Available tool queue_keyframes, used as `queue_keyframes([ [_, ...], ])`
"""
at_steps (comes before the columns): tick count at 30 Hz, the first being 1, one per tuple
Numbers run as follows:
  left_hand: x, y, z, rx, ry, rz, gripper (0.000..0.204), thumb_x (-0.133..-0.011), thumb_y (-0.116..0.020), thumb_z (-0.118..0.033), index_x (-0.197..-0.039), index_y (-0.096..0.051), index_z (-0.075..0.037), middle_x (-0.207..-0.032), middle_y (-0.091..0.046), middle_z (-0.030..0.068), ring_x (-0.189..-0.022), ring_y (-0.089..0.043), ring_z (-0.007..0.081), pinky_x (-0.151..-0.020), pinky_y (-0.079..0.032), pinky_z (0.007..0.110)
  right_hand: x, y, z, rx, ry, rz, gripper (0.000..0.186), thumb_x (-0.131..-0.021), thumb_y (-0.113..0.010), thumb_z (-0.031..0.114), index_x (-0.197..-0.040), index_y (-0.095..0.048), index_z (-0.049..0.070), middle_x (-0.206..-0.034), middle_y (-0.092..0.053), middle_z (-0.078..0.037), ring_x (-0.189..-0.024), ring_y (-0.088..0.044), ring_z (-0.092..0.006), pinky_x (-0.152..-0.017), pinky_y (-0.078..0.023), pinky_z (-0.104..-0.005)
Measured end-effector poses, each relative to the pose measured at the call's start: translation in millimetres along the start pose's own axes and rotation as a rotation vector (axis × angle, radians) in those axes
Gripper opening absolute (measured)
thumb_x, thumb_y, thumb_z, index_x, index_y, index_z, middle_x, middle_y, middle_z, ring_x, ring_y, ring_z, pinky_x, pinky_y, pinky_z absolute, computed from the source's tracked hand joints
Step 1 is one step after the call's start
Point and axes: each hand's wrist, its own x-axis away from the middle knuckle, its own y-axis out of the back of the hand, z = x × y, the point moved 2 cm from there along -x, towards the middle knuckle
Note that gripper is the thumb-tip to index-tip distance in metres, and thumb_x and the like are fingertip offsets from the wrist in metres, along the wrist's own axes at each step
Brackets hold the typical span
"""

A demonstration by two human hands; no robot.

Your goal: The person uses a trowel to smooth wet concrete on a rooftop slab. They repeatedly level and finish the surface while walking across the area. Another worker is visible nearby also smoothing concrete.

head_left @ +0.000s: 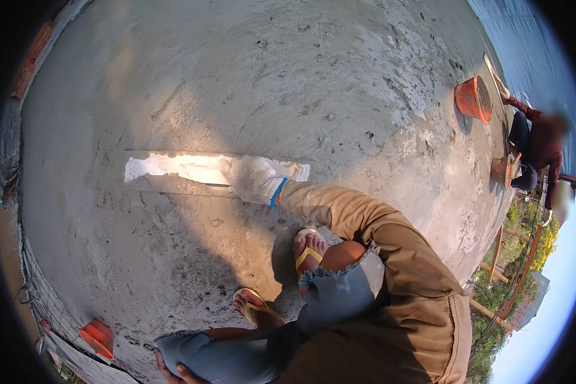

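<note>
A long, flat float, whitish with wet mortar smears, lies on grey cement. My right hand, in a pale work glove with a blue cuff edge, is closed round its grip right of the middle. The fingers cover the grip itself. At the lower edge my bare left hand rests against my bent knee in torn jeans. Only some of its fingers show, apart, with no tool seen in them. My feet, in yellow-strapped flip-flops, stand on the cement behind the float.
A person in dark red crouches at the far right, beside an orange bucket and another bucket. A red-orange bucket lies tilted at the lower left. Wooden rails and plants border the lower right.
</note>
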Motion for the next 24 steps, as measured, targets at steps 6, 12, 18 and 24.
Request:
queue_keyframes([
  [6,-20.7,-0.1,-7.7,0.070,0.141,0.067,0.071,-0.105,-0.059,-0.045,-0.146,-0.050,0.012,-0.144,-0.057,0.0293,-0.131,-0.056,0.0405,-0.115,-0.040,0.052,-9.4,115.6,-168.8,-0.002,-0.610,-0.308,0.061,-0.093,-0.071,0.043,-0.132,-0.055,-0.001,-0.116,-0.072,-0.027,-0.110,-0.071,-0.0431,-0.092,-0.057,-0.0511],
  [12,-19.8,-5.5,25.7,0.214,0.153,0.070,0.073,-0.104,-0.061,-0.047,-0.147,-0.050,0.012,-0.145,-0.056,0.0284,-0.130,-0.056,0.0389,-0.114,-0.042,0.053,108.2,148.8,-311.4,-0.033,-1.081,-0.387,0.081,-0.088,-0.067,0.062,-0.136,-0.054,-0.002,-0.130,-0.067,-0.032,-0.122,-0.066,-0.0461,-0.102,-0.052,-0.0527],
  [18,-17.8,-11.6,-2.5,0.149,0.144,0.077,0.073,-0.105,-0.061,-0.049,-0.145,-0.051,0.011,-0.143,-0.058,0.0278,-0.132,-0.054,0.0397,-0.115,-0.040,0.053,251.5,78.3,-365.9,0.109,-1.295,-0.618,0.085,-0.085,-0.073,0.060,-0.135,-0.054,-0.006,-0.130,-0.066,-0.033,-0.125,-0.063,-0.0484,-0.102,-0.052,-0.0536],
  [24,-3.7,-6.1,3.9,0.066,0.007,-0.004,0.069,-0.105,-0.062,-0.047,-0.145,-0.053,0.009,-0.145,-0.057,0.0247,-0.135,-0.051,0.0410,-0.116,-0.037,0.052,326.9,-4.2,-320.7,-0.141,-1.579,-0.553,0.086,-0.086,-0.072,0.062,-0.129,-0.051,-0.010,-0.124,-0.066,-0.039,-0.119,-0.066,-0.0511,-0.100,-0.053,-0.0544],
])
